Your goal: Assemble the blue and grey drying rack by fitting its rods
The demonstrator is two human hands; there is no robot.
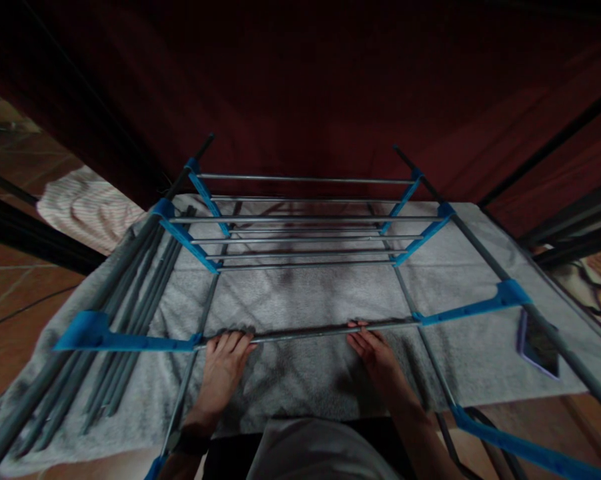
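Grey cloth (300,300) spreads beneath your rack (310,219), its weave dappled with shadow. Nearest, your shirt (315,453) sits at the rack's near side, with a dark band (188,442) on your left wrist. Your left hand (223,367) reaches to the rack's near crossbar (300,335), fingers curled over it close to its left end. Your right hand (373,353) has its fingers narrowed on the same bar, nearer its right end; you cannot tell here how its thumb lies. That bar runs across the rack between the left bracket (145,343) and the right bracket (470,310), both blue. Just by the rack's right pole (485,257) lies your phone (540,343). Loose tubes (155,301) lie together on the cloth along the rack's left side. Farther on, several thin rods cross the rack between blue side pieces. Off its far left is a striped cloth (93,207); behind the whole rack hangs a dark red curtain (305,87).
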